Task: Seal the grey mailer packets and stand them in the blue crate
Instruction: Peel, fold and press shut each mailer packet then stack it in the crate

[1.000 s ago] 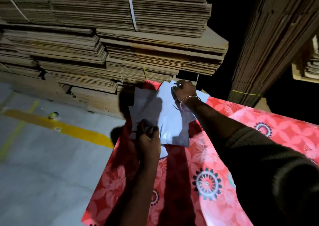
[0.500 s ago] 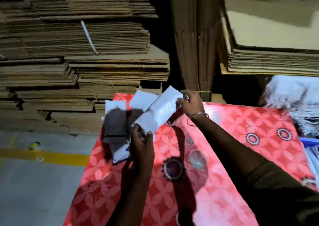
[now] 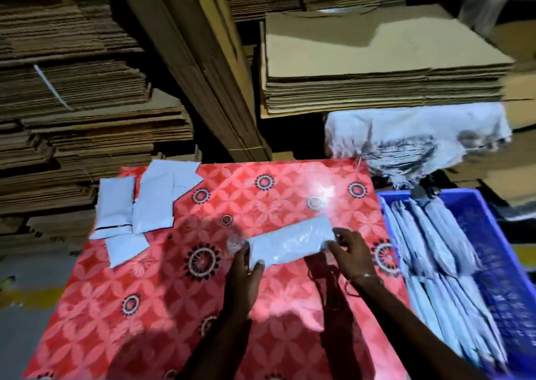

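Observation:
One grey mailer packet is held crosswise just above the middle of the red flowered table. My left hand pinches its left end, thumb on top. My right hand grips its right end. Several more grey packets lie flat at the table's far left corner. The blue crate stands at the right edge of the table, with several grey packets standing on edge inside it.
Tall stacks of flattened cardboard rise behind and to the left of the table. A white woven sack lies behind the crate. Grey floor with a yellow line shows at the lower left.
The view has swung right, bringing the crate into sight. Both hands have carried one packet from the left pile to the middle of the table; the other packets stay at the far left.

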